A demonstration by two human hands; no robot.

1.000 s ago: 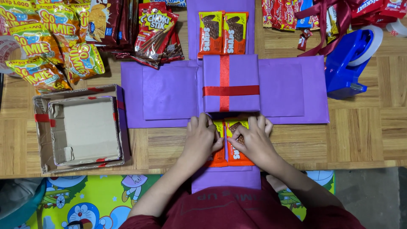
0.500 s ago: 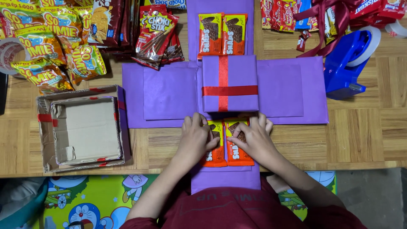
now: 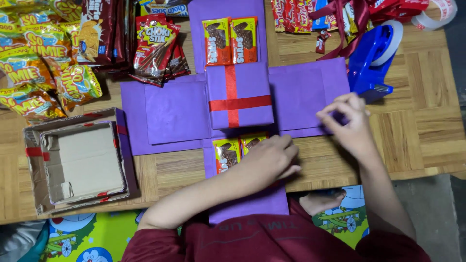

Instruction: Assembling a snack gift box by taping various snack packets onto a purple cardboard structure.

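Note:
A purple cross-shaped paper box layout (image 3: 174, 114) lies unfolded on the wooden table. At its centre sits a purple box with a red ribbon cross (image 3: 238, 97). Two snack packets (image 3: 230, 41) lie on the far flap. Two more snack packets (image 3: 227, 153) lie on the near flap, and my left hand (image 3: 272, 157) rests on them, holding them down. My right hand (image 3: 347, 123) is at the outer edge of the right flap (image 3: 301, 94), just below the blue tape dispenser (image 3: 371, 60). Its fingertips are pinched together; I cannot tell whether anything is between them.
Piles of snack packets (image 3: 53, 63) fill the far left, and more packets with a dark red ribbon (image 3: 340, 19) lie at the far right. An open cardboard box lid (image 3: 80, 162) sits at the left. A clear tape roll (image 3: 437, 14) is at the top right corner.
My right hand has left the near packets and moved right to the right flap's edge by the tape dispenser. My left hand stays on the near packets.

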